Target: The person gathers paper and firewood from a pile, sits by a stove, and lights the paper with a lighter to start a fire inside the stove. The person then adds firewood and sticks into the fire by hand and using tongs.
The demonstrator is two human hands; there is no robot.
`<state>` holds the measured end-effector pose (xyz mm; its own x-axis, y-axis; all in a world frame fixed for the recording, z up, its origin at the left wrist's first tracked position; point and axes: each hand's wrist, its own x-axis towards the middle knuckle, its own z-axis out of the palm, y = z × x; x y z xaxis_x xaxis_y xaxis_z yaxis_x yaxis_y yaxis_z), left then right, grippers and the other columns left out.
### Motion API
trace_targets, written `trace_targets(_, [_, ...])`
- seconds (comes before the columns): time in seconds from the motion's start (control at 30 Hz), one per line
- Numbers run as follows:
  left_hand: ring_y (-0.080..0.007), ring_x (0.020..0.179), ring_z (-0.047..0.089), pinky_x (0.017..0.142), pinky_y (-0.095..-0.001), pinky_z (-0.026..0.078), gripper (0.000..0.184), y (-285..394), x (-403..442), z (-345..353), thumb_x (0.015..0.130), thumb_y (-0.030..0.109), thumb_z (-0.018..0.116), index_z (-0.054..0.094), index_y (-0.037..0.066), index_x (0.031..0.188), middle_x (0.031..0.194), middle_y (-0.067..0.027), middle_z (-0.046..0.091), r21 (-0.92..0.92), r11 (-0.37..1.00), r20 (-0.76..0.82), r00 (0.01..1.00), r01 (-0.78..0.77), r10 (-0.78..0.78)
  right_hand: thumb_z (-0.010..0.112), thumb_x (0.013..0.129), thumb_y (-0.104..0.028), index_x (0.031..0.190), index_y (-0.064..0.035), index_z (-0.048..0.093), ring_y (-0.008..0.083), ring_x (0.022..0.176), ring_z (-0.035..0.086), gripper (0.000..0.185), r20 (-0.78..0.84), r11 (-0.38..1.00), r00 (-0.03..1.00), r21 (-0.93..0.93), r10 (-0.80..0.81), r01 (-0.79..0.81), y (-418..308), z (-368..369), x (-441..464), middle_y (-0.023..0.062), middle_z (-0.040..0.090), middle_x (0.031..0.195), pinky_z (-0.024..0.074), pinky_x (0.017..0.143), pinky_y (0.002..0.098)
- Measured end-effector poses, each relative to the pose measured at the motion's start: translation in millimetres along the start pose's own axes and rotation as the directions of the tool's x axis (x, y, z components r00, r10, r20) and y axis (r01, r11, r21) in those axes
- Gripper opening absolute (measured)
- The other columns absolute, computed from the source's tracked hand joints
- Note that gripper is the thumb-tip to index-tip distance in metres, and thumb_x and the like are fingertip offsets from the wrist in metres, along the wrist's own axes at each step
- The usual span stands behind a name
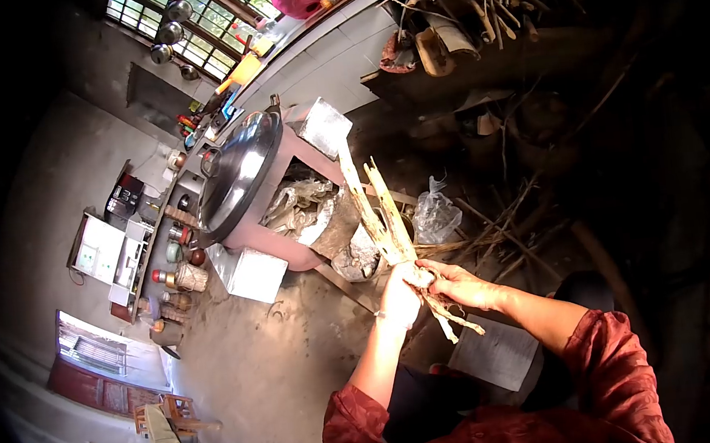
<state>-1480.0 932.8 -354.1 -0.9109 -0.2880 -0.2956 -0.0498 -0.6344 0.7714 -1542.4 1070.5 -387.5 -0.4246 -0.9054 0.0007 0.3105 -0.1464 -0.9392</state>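
A person in a red shirt grips a bundle of pale sticks, the left hand wrapped around its lower part and the right hand closed on it just beside the left. The sticks fork away beyond the fingers (thin, crooked ends poke out on the near side). Past the fingers, a clear plastic bag sits near loose twigs. Farther off, a domed dark lid tops a pink stove; beyond stands a barred window.
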Motion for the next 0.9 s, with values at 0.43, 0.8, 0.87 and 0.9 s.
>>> trace_targets(0.43, [-0.022,0.081,0.061,0.065,-0.0438,0.054,0.038,18.4,-25.5,-19.8,0.088,0.035,0.055,0.053,0.005,0.111,0.092,-0.0082,0.06,0.259,0.965,-0.153,0.988,0.028,0.013,0.046,0.076,-0.014,0.142,-0.0111,0.017,0.019,0.094,0.057,0.073,0.216,0.861,0.972,0.473,0.094,-0.188,-5.3,14.3,5.6,0.0113,0.048,0.123,0.0501,0.077,0.0323])
trace_targets(0.8, [-0.0175,0.07,0.059,0.061,-0.0308,0.051,0.039,59.7,-8.9,-43.5,0.074,0.017,0.073,0.048,0.001,0.1,0.089,-0.0094,0.057,0.485,0.826,-0.308,0.827,-0.288,0.47,0.051,0.086,-0.034,0.143,-0.0117,0.01,0.022,0.106,0.053,0.074,0.09,0.913,0.993,0.393,0.082,-0.111,-2.2,15.0,2.4,0.0125,0.04,0.132,0.0455,0.084,0.0341])
trace_targets(0.87, [-0.0183,0.071,0.059,0.062,-0.0319,0.05,0.044,80.2,2.3,-70.9,0.072,0.02,0.074,0.049,0.0,0.102,0.091,-0.0098,0.058,0.556,0.801,-0.363,0.802,-0.222,0.474,0.051,0.087,-0.035,0.143,-0.0111,0.013,0.0208,0.105,0.053,0.072,0.079,0.924,0.993,0.367,0.089,-0.112,-6.0,12.9,0.5,0.0118,0.041,0.13,0.0455,0.084,0.0336])
trace_targets(0.9, [-0.0194,0.069,0.059,0.061,-0.0333,0.05,0.043,88.0,1.3,-61.6,0.073,0.022,0.074,0.051,-0.001,0.102,0.089,-0.0101,0.059,0.562,0.798,-0.413,0.762,-0.218,0.499,0.05,0.087,-0.035,0.143,-0.0107,0.014,0.0202,0.105,0.053,0.07,0.08,0.923,0.993,0.368,0.09,-0.113,-7.4,12.4,-0.4,0.0115,0.042,0.13,0.0459,0.083,0.0334])
